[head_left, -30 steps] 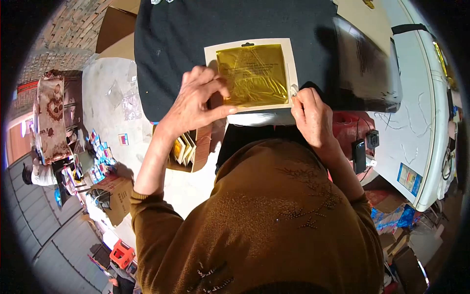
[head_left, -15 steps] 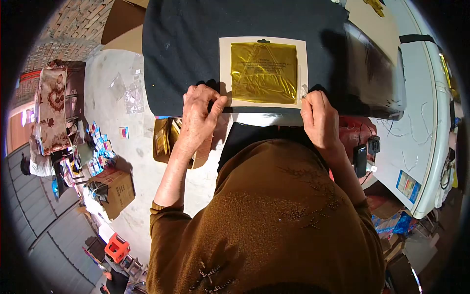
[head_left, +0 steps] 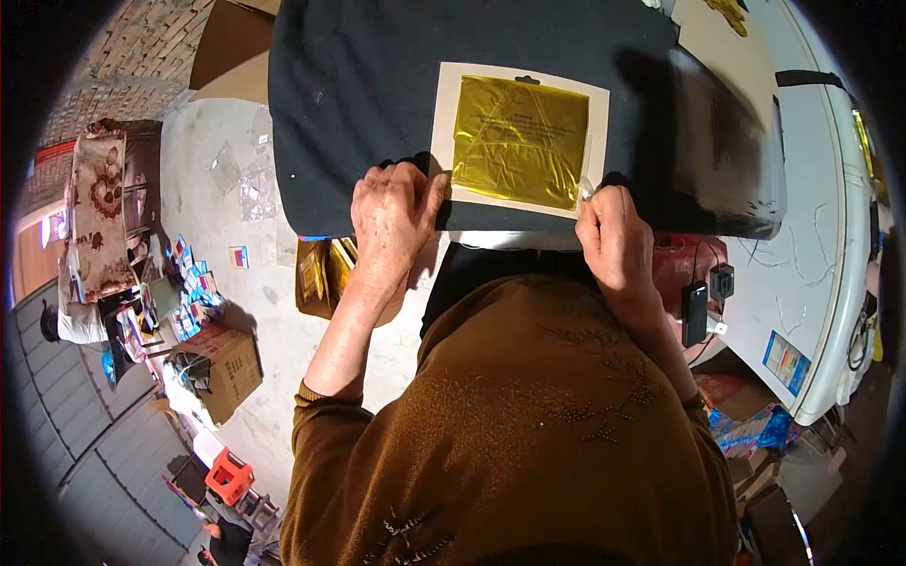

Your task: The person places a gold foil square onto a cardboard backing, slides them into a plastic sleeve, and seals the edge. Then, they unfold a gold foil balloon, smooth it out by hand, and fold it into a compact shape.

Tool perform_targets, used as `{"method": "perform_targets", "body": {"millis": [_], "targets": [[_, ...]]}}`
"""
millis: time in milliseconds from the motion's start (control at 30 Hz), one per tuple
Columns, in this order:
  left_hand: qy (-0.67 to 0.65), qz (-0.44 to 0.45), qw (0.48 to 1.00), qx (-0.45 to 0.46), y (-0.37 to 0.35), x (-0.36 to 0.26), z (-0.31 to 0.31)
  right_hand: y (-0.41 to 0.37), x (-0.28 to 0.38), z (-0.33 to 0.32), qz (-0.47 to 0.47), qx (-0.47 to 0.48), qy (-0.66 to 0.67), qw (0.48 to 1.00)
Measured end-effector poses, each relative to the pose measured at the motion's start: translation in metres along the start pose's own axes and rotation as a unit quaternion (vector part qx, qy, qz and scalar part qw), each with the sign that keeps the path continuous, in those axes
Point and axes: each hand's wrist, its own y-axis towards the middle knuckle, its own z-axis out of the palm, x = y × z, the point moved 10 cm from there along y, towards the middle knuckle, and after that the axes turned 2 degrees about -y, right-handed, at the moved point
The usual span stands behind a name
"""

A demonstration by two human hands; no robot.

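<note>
- Looking down, we see a white card (head_left: 443, 141) lying flat on a black mat (head_left: 359, 85) that covers the tabletop (head_left: 802, 189), near the mat's front edge.
- We see a gold foil sheet (head_left: 519, 141) filling the middle of the card, with a white border all round it.
- Our left hand (head_left: 394, 222) rests on the mat at the card's lower left corner. Its fingers are curled close together and the thumb tip touches the card's edge. We cannot tell whether it grips the card.
- Our right hand (head_left: 613, 236) has its fingers bunched and pinches the card's lower right corner.
- Below the mat's edge, an open cardboard box (head_left: 316, 274) stands on the floor (head_left: 208, 189) by our left forearm.
- A phone (head_left: 695, 313) sits just beside our right forearm.
</note>
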Motion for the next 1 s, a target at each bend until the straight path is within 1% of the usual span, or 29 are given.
{"method": "perform_targets", "body": {"millis": [67, 167, 267, 333, 567, 667, 700, 767, 867, 933, 967, 1000], "targets": [[0.006, -0.006, 1.0, 0.008, 0.002, 0.001, 0.001, 0.0, 0.001, -0.001, 0.005, -0.006, -0.008, 1.0], [0.022, -0.015, 0.999, 0.023, 0.002, 0.004, 0.006, -0.005, -0.002, -0.002, 0.017, -0.032, 0.03, 0.999], [0.017, -0.022, 0.999, 0.025, 0.003, 0.004, 0.005, -0.006, -0.006, -0.004, 0.024, -0.054, -0.019, 0.998], [0.023, -0.028, 0.999, 0.024, 0.002, 0.004, 0.005, -0.007, -0.004, -0.003, 0.022, -0.042, -0.029, 0.998], [0.019, -0.059, 0.998, -0.007, -0.018, -0.001, -0.001, -0.004, -0.005, -0.002, 0.017, -0.059, -0.076, 0.995], [0.051, -0.071, 0.996, -0.028, -0.038, -0.006, 0.0, -0.001, -0.006, -0.004, 0.021, -0.047, -0.083, 0.995], [0.048, -0.071, 0.996, -0.039, -0.044, -0.01, -0.004, 0.0, -0.003, -0.006, 0.004, -0.056, -0.088, 0.995], [-0.011, -0.142, 0.989, -0.038, -0.059, -0.005, -0.006, 0.002, 0.006, -0.009, -0.03, -0.074, -0.101, 0.992], [-0.11, -0.262, 0.958, -0.035, -0.079, 0.011, 0.003, 0.0, 0.033, -0.02, -0.136, -0.091, -0.059, 0.985], [-0.197, -0.327, 0.923, -0.049, -0.092, 0.022, 0.012, -0.013, 0.059, -0.011, -0.247, -0.079, -0.058, 0.964], [-0.263, -0.334, 0.904, -0.036, -0.104, 0.033, 0.031, -0.023, 0.073, -0.006, -0.264, -0.069, -0.057, 0.96], [-0.355, -0.342, 0.868, -0.057, -0.106, 0.032, 0.037, -0.03, 0.087, -0.001, -0.282, -0.06, -0.055, 0.956]]}}
